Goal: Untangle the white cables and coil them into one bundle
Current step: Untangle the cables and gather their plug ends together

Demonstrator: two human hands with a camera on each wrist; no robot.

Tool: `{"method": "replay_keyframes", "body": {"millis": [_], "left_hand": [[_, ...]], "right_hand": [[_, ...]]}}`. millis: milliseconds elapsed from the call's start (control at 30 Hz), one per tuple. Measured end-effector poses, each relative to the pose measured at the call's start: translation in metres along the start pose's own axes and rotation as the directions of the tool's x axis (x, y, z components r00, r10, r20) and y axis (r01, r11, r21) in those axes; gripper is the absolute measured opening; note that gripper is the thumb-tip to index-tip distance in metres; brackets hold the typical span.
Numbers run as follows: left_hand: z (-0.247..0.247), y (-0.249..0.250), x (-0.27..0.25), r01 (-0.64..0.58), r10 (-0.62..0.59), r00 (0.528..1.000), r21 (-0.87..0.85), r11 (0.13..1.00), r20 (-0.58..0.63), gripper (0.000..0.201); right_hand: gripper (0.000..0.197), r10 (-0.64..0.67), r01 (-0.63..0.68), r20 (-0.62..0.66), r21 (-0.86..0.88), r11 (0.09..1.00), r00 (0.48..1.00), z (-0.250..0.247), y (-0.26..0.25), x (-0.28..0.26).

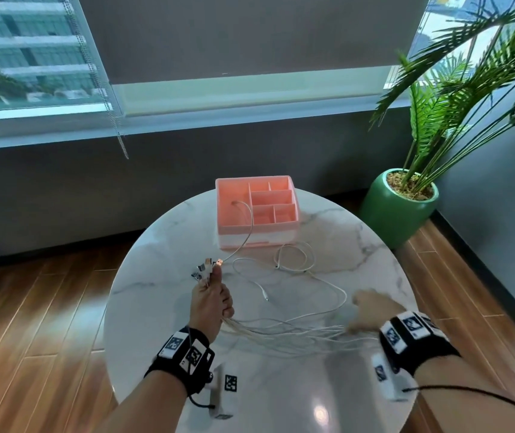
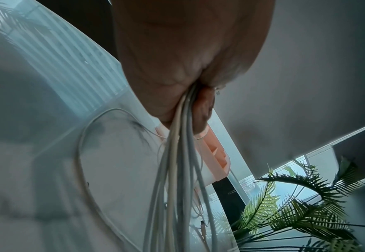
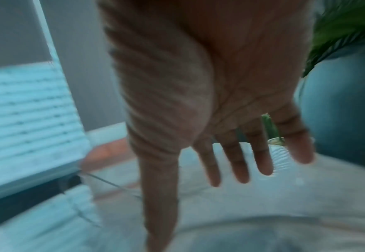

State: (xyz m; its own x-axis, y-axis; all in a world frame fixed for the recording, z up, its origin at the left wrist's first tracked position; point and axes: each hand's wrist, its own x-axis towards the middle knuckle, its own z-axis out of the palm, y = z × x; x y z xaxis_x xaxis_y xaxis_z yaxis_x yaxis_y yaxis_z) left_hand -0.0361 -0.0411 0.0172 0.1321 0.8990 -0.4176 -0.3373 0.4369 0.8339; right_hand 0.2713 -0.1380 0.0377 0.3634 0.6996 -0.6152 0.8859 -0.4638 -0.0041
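white cables (image 1: 284, 334) fan out across the round marble table (image 1: 162, 276), strands gathered at one end in the left hand (image 1: 210, 303), fingers curled round them, usb plugs (image 1: 207, 267) sticking up above the thumb. one strand runs into the pink organizer (image 1: 257, 210) at the far side. right hand (image 1: 371, 312) blurred, fingers straight and spread, grasping nothing, over the strands' far end.

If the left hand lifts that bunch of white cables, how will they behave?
Probably floppy: the white cables sag from the left hand and fan across the table. Likely light. One strand runs into the pink organizer, so it may snag.
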Motion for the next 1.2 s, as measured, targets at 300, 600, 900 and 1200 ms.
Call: {"method": "replay_keyframes", "body": {"millis": [300, 600, 900, 1200], "left_hand": [[0.007, 0.007, 0.002, -0.061, 0.054, 0.997, -0.132, 0.989, -0.055, 0.035], [-0.016, 0.014, 0.012, 0.027, -0.040, 0.995, -0.140, 0.990, -0.087, 0.046], [-0.016, 0.002, 0.016, 0.043, -0.062, 0.981, -0.110, 0.993, -0.182, 0.038], [-0.016, 0.000, 0.011, 0.045, -0.058, 0.987, -0.085, 0.995, -0.149, 0.043]], "right_hand": [[0.026, -0.572, 0.589, -0.138, 0.202, 0.783, 0.808, 0.037, -0.183, -0.031], [0.048, -0.400, 0.402, -0.114, -0.008, 0.915, 0.909, 0.072, -0.064, 0.010], [0.032, -0.267, 0.568, -0.663, 0.289, 0.771, 0.700, 0.061, -0.029, 0.025], [0.040, -0.447, 0.486, -0.417, -0.014, 0.874, 0.792, 0.053, -0.095, 0.025]]}}
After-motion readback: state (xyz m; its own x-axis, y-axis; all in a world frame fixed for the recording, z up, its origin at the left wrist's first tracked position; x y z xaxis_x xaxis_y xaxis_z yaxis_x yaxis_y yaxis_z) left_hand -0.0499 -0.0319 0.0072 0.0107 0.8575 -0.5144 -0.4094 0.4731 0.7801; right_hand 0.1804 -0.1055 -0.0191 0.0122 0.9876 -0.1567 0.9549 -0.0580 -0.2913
